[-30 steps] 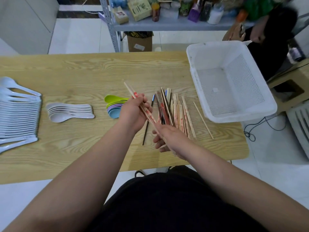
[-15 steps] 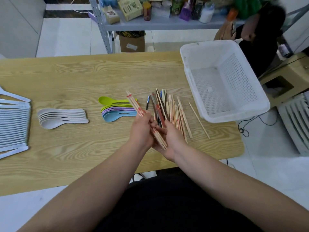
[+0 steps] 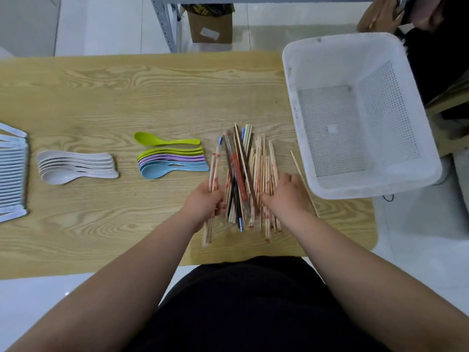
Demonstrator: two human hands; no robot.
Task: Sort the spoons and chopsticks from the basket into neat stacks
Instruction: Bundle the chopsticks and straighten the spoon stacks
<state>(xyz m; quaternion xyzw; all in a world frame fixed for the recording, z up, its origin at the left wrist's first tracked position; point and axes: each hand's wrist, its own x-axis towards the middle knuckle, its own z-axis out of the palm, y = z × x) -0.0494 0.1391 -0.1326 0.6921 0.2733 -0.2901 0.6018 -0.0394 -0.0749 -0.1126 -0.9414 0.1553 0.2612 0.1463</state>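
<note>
**Sorting status, desk [image 3: 152,92]**

- Basket [image 3: 330,62]: white, at the right edge and overhanging it. Nothing shows inside, so unloading is judged done.
- Spoons: a row of white spoons [image 3: 12,174] at the left edge. A nested pale stack [image 3: 73,166] sits right of it. A coloured stack [image 3: 170,162] lies mid-desk, with one green spoon [image 3: 165,141] loose just beyond it.
- Chopstick pile [image 3: 253,171]: between the coloured stack and the basket, roughly aligned but mixed bamboo, dark and wrapped. Sorting by kind appears left to do.
- Stray chopstick [image 3: 303,182]: beside the basket.
- Left hand [image 3: 205,201]: grasps a few red-marked bamboo chopsticks [image 3: 213,168] at the pile's left side.
- Right hand [image 3: 284,194]: lies on the pile. Whether it grips any stick cannot be told.
- Room: bare desk along the far edge and toward the near left. The pile's near ends lie close to the near edge.
</note>
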